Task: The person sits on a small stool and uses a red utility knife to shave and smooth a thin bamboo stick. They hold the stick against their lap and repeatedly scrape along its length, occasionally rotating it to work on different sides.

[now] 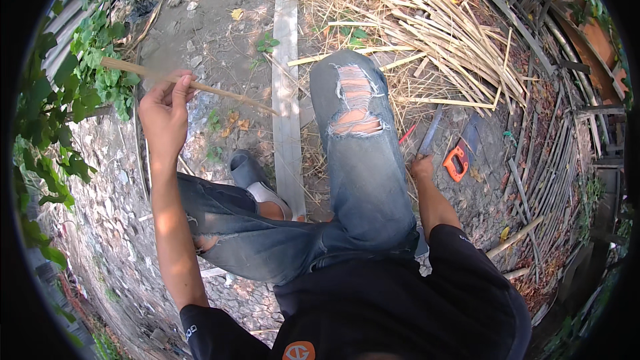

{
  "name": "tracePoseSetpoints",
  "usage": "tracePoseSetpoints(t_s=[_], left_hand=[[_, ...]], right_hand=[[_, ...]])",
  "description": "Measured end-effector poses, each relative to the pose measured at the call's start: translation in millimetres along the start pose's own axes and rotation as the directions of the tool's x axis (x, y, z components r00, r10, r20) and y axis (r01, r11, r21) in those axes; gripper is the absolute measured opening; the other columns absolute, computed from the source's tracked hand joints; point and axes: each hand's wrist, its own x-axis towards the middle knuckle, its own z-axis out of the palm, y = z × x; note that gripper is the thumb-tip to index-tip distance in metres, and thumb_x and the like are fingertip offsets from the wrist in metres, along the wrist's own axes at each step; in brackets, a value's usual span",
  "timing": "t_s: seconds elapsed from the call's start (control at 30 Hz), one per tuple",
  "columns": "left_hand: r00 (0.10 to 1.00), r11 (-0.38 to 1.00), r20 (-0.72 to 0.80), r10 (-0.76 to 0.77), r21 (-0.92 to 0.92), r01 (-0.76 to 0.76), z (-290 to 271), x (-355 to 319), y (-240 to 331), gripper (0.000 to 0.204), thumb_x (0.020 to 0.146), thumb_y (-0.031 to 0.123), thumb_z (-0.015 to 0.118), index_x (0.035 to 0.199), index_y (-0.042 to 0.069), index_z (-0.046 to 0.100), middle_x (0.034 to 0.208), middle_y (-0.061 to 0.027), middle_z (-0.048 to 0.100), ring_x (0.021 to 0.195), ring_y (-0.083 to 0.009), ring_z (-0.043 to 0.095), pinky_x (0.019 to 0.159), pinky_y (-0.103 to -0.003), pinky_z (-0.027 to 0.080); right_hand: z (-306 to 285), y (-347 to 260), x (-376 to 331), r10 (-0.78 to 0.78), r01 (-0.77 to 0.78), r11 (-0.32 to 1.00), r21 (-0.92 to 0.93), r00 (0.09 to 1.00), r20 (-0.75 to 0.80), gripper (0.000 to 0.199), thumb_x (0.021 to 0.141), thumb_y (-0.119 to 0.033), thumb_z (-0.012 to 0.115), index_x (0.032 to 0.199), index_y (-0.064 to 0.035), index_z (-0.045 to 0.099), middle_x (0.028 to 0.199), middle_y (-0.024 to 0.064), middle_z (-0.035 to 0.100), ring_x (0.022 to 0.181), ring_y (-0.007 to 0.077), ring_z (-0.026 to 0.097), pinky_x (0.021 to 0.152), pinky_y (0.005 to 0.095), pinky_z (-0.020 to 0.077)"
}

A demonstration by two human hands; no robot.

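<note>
Raised at the left, my left hand (pixel 167 110) is closed around a thin bamboo strip (pixel 230 97), which slants down to the right past the fingers. Part of the strip by my fingers is blurred. Low beside my bent right knee, my right hand (pixel 421 168) is closed on a knife, and its long blade (pixel 431 135) points away from me. The knife's handle is mostly hidden in the fist. Just right of it lies a handsaw with an orange handle (pixel 457 163) and a dark blade (pixel 471 135). A short red piece (pixel 407 135) rests left of the knife blade.
Ahead on the right is a big heap of split bamboo strips (pixel 460 47) over straw. A long wooden plank (pixel 287 93) runs forward between my legs. Stacked poles (pixel 557 173) line the right side, leafy vines (pixel 100 60) the left. My foot wears a grey slipper (pixel 248 168).
</note>
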Motion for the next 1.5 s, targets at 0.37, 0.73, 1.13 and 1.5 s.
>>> tracePoseSetpoints(t_s=[0.37,0.73,1.13,1.5], left_hand=[[0.998,0.996,0.019,-0.065,0.06,0.063,1,22,3,0.023,0.106,0.013,0.063,0.115,-0.006,0.071,0.102,-0.0121,0.076,0.097,-0.0177,0.074,0.088,-0.032,0.063],[0.996,0.986,-0.052,0.075,0.154,-0.066,6,31,-22,0.017,0.102,0.011,0.066,0.106,-0.002,0.075,0.088,-0.0122,0.077,0.08,-0.0186,0.074,0.075,-0.032,0.06],[0.998,0.99,0.027,0.059,0.13,-0.062,18,30,-12,0.014,0.099,0.009,0.067,0.102,0.0,0.077,0.082,-0.017,0.076,0.071,-0.0251,0.075,0.066,-0.034,0.055],[0.987,0.974,-0.011,0.16,0.165,-0.156,22,60,-6,0.014,0.099,0.009,0.066,0.102,-0.001,0.076,0.077,-0.0194,0.073,0.063,-0.0295,0.072,0.061,-0.037,0.053]], right_hand=[[-127,-58,7,-0.097,-0.277,0.652,0.706,0.893,0.439,0.005,0.079,-0.016,0.05,0.075,-0.0138,0.048,0.062,0.003,0.045,0.044,0.0158,0.036,0.04,0.0298,0.0343],[-353,-293,-317,-0.667,0.47,-0.493,0.732,0.337,-0.665,0.051,0.112,-0.054,0.039,0.121,-0.0057,0.052,0.064,-0.0009,0.045,0.062,0.0111,0.046,0.058,0.0255,0.0382],[-111,-313,-353,-0.647,-0.05,0.627,0.777,0.523,0.556,0.051,0.111,-0.05,0.048,0.091,-0.0031,0.058,0.062,-0.0034,0.046,0.049,0.0056,0.041,0.046,0.0255,0.0329],[-32,-277,-304,-0.769,0.31,0.611,0.728,0.45,0.454,0.05,0.108,-0.053,0.05,0.093,-0.0048,0.052,0.064,0.0022,0.047,0.055,0.0148,0.046,0.05,0.0312,0.037]])
